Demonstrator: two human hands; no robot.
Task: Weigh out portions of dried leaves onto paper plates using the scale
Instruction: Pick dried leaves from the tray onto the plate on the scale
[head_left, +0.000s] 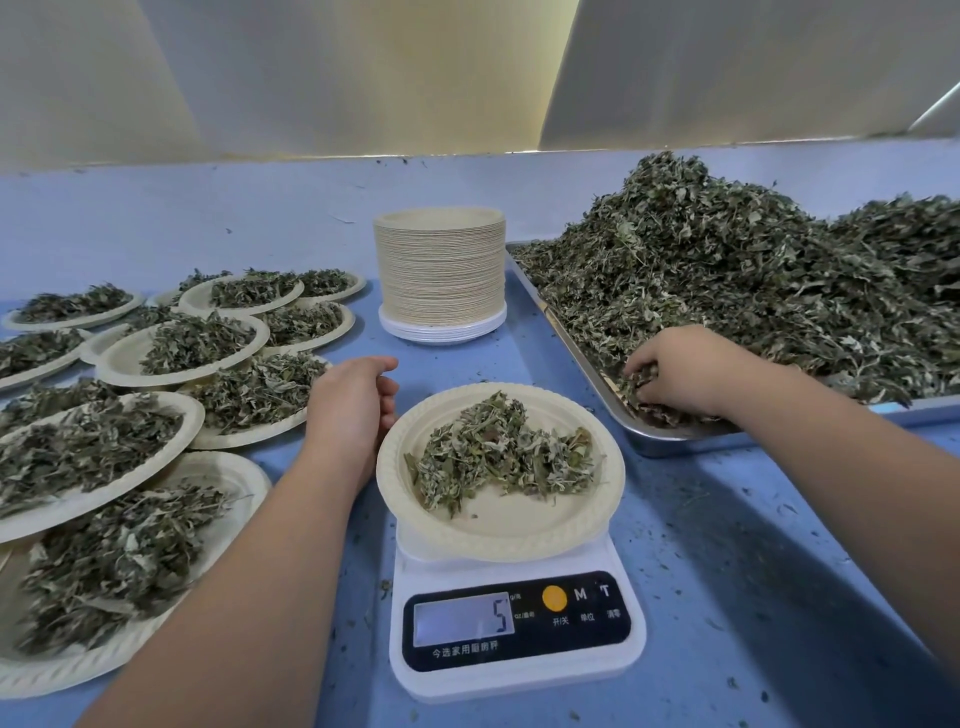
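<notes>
A white digital scale (514, 629) stands in front of me, its display reading 5. On it sits a cream paper plate (498, 525) with a small heap of dried leaves (498, 457). My left hand (353, 400) hovers just left of the plate's rim, fingers loosely curled and holding nothing. My right hand (675, 371) reaches into the near corner of a metal tray (670, 434) and its curled fingers grip a clump from the big pile of dried leaves (753, 291).
Several filled paper plates (130, 415) overlap across the left of the blue table (727, 571). A tall stack of unused plates (440, 275) stands behind the scale. Leaf crumbs are scattered on the table. A pale wall rises at the back.
</notes>
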